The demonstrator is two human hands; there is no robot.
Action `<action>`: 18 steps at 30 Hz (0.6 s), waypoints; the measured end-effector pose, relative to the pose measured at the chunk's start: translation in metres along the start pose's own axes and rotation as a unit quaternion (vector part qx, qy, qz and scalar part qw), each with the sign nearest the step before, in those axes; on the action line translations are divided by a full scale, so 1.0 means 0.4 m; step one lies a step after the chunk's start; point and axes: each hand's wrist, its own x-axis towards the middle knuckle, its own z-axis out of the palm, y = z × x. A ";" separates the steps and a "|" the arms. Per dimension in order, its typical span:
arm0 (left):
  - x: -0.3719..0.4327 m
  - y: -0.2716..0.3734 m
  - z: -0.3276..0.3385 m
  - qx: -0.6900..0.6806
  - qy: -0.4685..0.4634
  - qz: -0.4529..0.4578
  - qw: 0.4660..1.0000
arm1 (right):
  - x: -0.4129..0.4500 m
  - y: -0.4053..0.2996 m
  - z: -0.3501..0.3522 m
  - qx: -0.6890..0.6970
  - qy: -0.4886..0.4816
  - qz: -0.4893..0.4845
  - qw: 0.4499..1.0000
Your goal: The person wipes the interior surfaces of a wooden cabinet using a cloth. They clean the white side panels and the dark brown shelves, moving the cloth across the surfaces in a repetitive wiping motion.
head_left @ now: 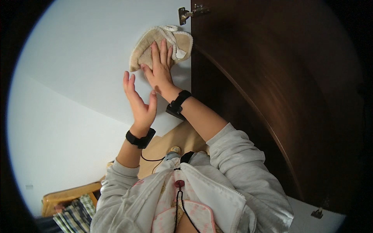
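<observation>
My right hand [160, 68] lies spread on a folded beige cloth [145, 51] with a white edge. It presses the cloth against a white panel [116, 38], close to the edge of a dark brown wooden door [262, 87]. A white tag [180, 54] shows on the cloth, right of my fingers. My left hand [141, 102] is raised just below and left of the cloth, fingers apart, holding nothing. Whether its fingertips touch the panel, I cannot tell. Black bands sit on both wrists.
A metal hinge [184, 15] joins panel and door above the cloth; another hinge [317, 213] is at lower right. At lower left stands a wooden piece of furniture [71, 190] with checked fabric [75, 214]. A black cable [151, 160] hangs over the light brown floor [169, 137].
</observation>
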 end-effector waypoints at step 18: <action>0.094 -0.032 0.045 -0.241 -0.051 0.211 0.946 | -0.005 0.038 -0.012 -0.152 0.057 -0.045 0.986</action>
